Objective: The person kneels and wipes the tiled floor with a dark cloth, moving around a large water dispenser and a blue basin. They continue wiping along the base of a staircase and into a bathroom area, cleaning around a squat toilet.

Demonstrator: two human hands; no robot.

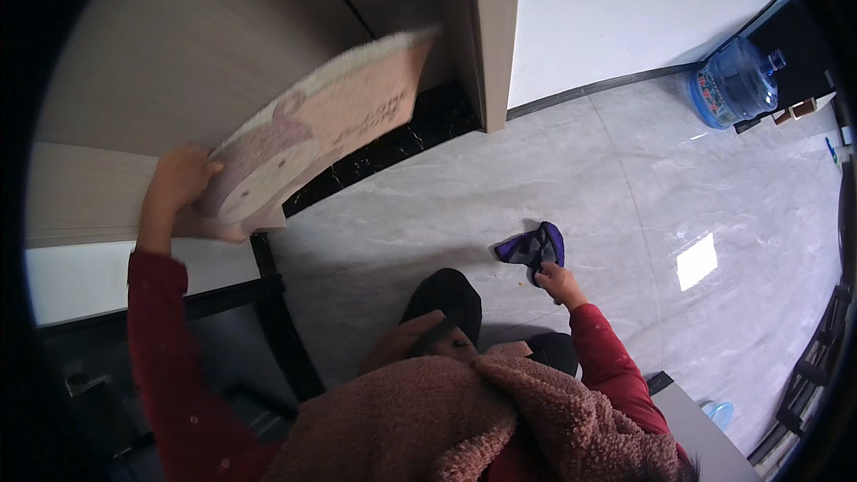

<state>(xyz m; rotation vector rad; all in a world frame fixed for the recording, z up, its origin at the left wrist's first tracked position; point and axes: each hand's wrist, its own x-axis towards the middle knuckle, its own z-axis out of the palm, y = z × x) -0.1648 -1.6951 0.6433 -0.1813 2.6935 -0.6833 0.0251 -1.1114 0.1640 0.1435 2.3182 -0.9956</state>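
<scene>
My left hand (181, 177) grips the edge of a pink floor mat (321, 130) with a cartoon animal face and writing on it. The mat is lifted and tilted in front of a wood-grain cabinet, its far end blurred. On the right, my right hand (561, 283) pinches a dark cloth item (535, 248) with purple edges, low over the grey marbled floor; its exact kind I cannot tell. Both arms wear red sleeves.
The wood-grain cabinet (167, 60) stands at the upper left above a black plinth. A large blue water bottle (736, 84) is at the upper right by the white wall (602, 13). A grey surface (703, 435) juts in at the lower right. My feet are below centre.
</scene>
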